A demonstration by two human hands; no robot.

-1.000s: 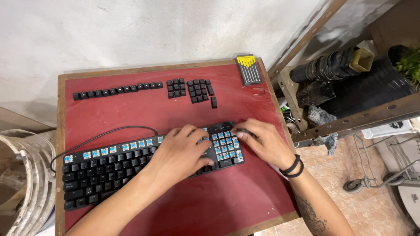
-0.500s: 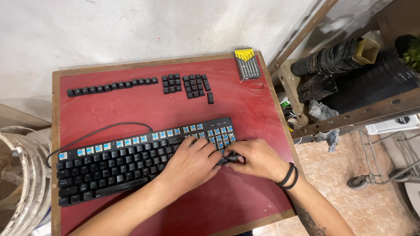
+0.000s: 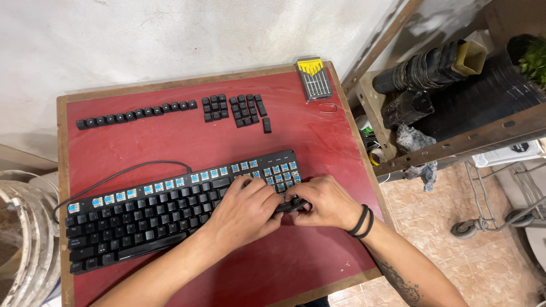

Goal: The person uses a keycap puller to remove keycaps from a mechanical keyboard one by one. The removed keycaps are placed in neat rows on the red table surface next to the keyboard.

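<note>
1. Fingers (image 3: 282,196) of both hands curl tight over the right end of a black keyboard (image 3: 170,207), apparently gripping a keycap (image 3: 291,206) at its lower right corner; the exact hold is hidden under the knuckles.
2. The left hand (image 3: 247,210) presses down on the keys, seemingly to steady the board, while the right hand (image 3: 321,202), two black bands (image 3: 362,220) on its wrist, works at the edge.
3. The keyboard lies slanted across a red table (image 3: 187,145), its cable (image 3: 119,173) looping off to the left; the top row and the right-hand block stand stripped to blue switches (image 3: 213,174).
4. Removed keycaps sit in order along the far side, likely kept for refitting: one long row (image 3: 136,115), two blocks (image 3: 233,108), one loose cap (image 3: 267,125).
5. One yellow-and-grey screwdriver set (image 3: 314,78) rests at the far right corner, one wire puller (image 3: 328,107) just beside it.
</note>
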